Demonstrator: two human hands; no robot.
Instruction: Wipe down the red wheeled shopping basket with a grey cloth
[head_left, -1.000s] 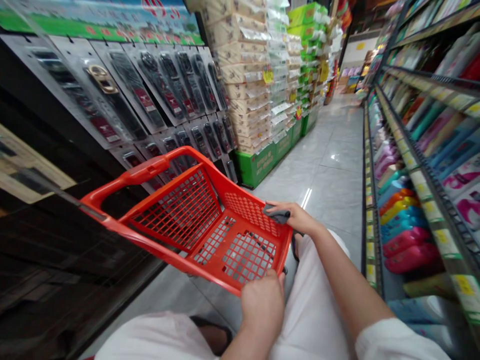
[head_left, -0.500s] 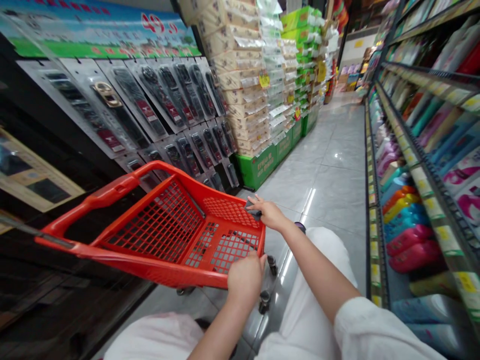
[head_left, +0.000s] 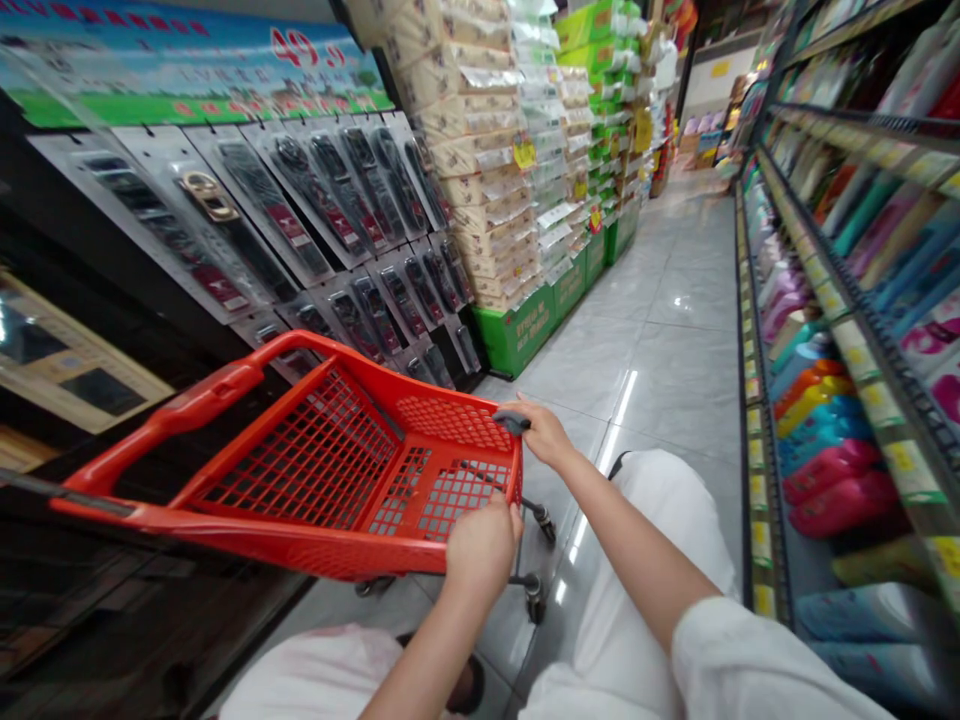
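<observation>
A red plastic shopping cart with a grid basket stands in front of me, its handle toward the left. Nothing lies in the basket. My left hand is closed over the near corner of the basket's right end. At the far corner of that same end, my right hand pinches a small dark grey cloth against the red rim. The fingertips of my left hand are partly hidden behind its back.
Packaged belts hang on a rack at the left. Behind the cart rise stacked cartons on a green base. Shelves of bottles line the right side. A grey tiled aisle runs between. My white-trousered knees flank the cart's wheels.
The cart has shifted slightly left, and both my hands have moved a little left with it. The grey cloth has slid slightly and lies flatter at the rim.
</observation>
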